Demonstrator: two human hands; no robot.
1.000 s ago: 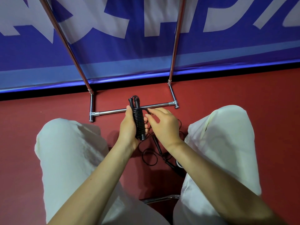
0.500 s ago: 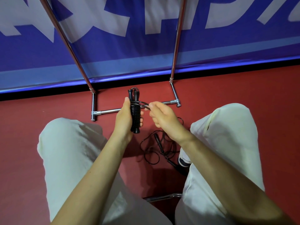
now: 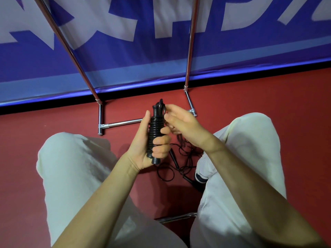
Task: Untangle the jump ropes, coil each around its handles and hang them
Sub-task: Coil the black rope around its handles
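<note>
Coiled rope upright in the left hand, loose end at its far tip.

The left hand [image 3: 143, 149] wraps its grip round the coiled jump rope [image 3: 155, 133], long axis near-to-far. The right hand [image 3: 180, 122], nearer the far tip, seems to pinch the rope's end there. A second rope [image 3: 176, 163] lies tangled on the floor [image 3: 53, 122].

The light is even and rather bright, coming from above. Soft shadows lie on the red floor [image 3: 268, 97] in the lower middle. The metal poles [image 3: 189, 42] shine. Wide-angle distortion bends the frame edges; the upper part is slightly soft.
</note>
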